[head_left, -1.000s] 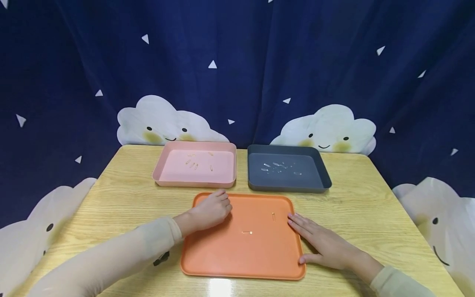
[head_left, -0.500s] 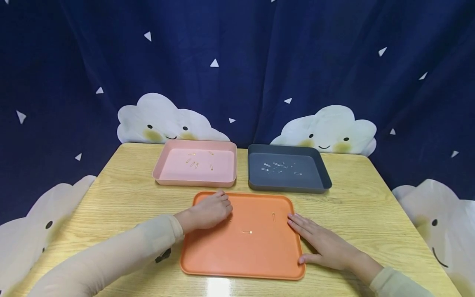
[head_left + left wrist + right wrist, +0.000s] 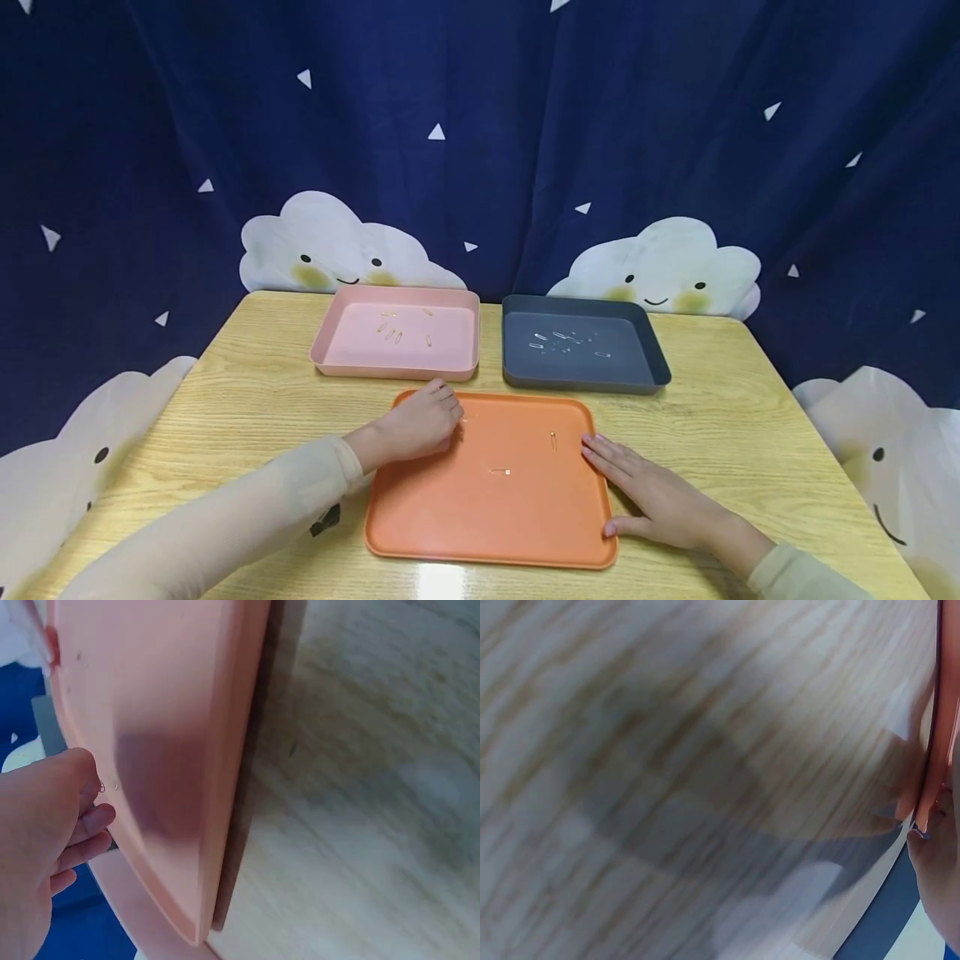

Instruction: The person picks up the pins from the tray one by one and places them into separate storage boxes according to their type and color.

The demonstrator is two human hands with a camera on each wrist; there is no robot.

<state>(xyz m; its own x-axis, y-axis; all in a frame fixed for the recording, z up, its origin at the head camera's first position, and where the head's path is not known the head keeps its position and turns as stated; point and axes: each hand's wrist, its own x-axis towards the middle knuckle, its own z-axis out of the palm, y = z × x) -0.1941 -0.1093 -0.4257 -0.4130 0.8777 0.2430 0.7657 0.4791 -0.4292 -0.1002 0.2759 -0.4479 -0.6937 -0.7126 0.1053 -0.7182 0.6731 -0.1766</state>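
My left hand (image 3: 422, 422) is over the upper left of the orange tray (image 3: 487, 525), fingers curled. In the left wrist view, a safety pin (image 3: 102, 787) shows its looped end between thumb and fingertips, mostly hidden by the hand. Just right of this hand, tiny bits of pin (image 3: 467, 418) glint on the tray. A gold safety pin (image 3: 499, 472) lies near the tray's middle, and another gold safety pin (image 3: 553, 441) lies towards its right side. My right hand (image 3: 660, 498) rests with straight fingers along the tray's right rim, thumb spread.
Behind the orange tray stand a pink tray (image 3: 397, 372) with several gold pins and a dark grey tray (image 3: 585, 385) with several silver pins. All are on a wooden table (image 3: 720, 400). A dark blue curtain (image 3: 480, 167) hangs behind.
My left hand has drawn slightly to the left, and small pin pieces beside its fingers have come into sight. The right hand has stayed on the rim.
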